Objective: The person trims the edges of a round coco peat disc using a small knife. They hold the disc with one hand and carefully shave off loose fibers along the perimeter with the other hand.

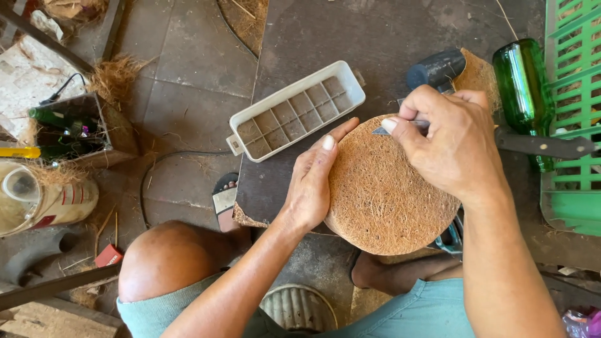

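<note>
A round coir fibre disc point(382, 194) lies on the near edge of a dark board surface point(375, 44), overhanging it toward the person's knees. The left hand point(313, 181) rests flat against the disc's left rim, fingers extended and pressing on it, its grip apart and clamped on nothing. The right hand point(451, 144) hovers over the disc's upper right part, its grip closed around a thin metal blade point(391, 129) whose tip touches the disc's top edge. Behind the disc sits a white ice cube tray point(294, 109), tilted diagonally. A green glass bottle point(523, 84) lies just beside a green plastic crate point(573, 119) at right.
</note>
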